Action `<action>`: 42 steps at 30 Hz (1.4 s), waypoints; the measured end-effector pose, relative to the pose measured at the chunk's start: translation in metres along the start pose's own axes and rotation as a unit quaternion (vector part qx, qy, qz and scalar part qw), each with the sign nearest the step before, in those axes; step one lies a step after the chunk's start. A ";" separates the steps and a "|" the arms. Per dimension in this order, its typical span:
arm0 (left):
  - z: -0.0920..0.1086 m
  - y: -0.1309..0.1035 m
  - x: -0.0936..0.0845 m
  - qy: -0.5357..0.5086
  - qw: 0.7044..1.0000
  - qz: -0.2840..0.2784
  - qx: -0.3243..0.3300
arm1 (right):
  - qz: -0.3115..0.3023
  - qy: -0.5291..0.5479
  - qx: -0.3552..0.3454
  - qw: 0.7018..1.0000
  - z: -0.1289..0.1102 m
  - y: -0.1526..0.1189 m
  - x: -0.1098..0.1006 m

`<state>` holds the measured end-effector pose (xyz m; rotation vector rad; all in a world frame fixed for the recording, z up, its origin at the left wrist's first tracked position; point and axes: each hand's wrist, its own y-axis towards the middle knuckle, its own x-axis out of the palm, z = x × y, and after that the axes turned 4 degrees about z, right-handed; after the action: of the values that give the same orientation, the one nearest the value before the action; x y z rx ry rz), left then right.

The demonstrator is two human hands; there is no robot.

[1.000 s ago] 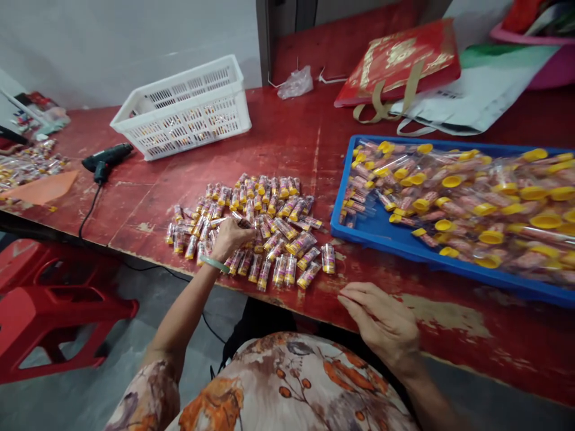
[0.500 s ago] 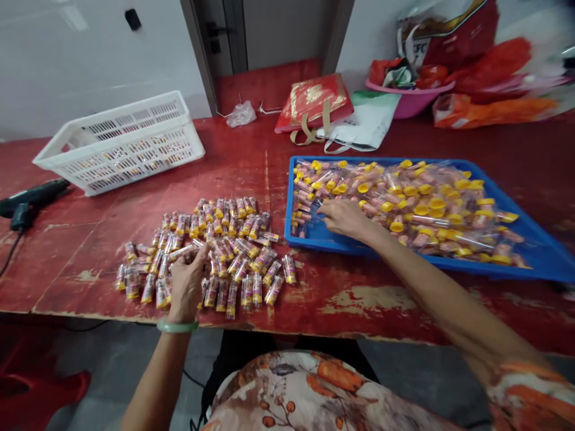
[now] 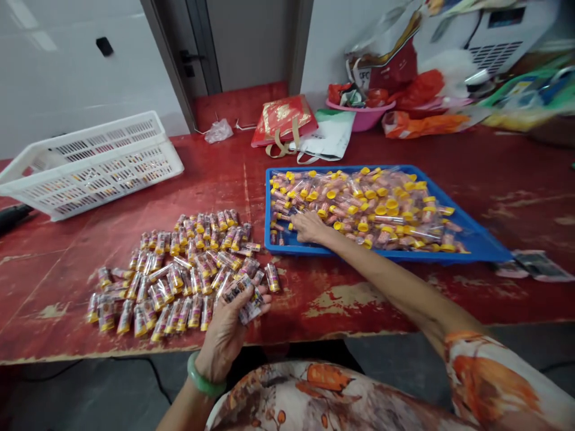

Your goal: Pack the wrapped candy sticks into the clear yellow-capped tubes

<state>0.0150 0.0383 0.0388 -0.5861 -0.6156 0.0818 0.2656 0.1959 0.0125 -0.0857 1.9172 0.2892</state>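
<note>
My left hand (image 3: 231,320) is closed around a small stack of printed clear plastic sleeves (image 3: 246,297), held above the near edge of a spread of tubes. These small clear tubes (image 3: 195,281) have yellow ends and printed wraps, and lie in loose rows on the red table. Over at the blue tray (image 3: 323,251), my right hand (image 3: 311,227) reaches into the left corner, fingertips drawn together among the tubes there. What those fingers hold, if anything, is hidden. A heap of clear tubes with yellow caps (image 3: 381,206) and pinkish contents fills most of the tray.
A white slotted basket (image 3: 94,170) stands at the back left, with a dark tool (image 3: 13,216) beside it. Behind the tray are a red gift bag (image 3: 285,120), a white bag (image 3: 332,134) and a pink basin (image 3: 366,118). Flat packets (image 3: 543,265) lie right of the tray.
My left hand has left the middle of the tube spread, moved right and nearer, and now shows the printed sleeves. My right hand stays in the tray's left corner. The view has turned right.
</note>
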 end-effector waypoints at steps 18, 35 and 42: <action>-0.041 -0.007 0.021 0.010 0.998 -0.005 0.055 | 0.119 0.602 0.202 0.764 -0.121 -0.166 0.016; -0.030 -0.009 0.005 -0.015 0.998 0.037 0.041 | 0.035 0.648 0.223 0.727 -0.124 -0.152 0.023; -0.031 -0.005 0.007 -0.036 0.996 0.070 0.048 | 0.032 0.662 0.157 0.733 -0.102 -0.173 0.014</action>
<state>0.0378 0.0204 0.0249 -0.5350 -0.6356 0.2641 0.2020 0.0052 0.0059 0.0219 3.3861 -0.1508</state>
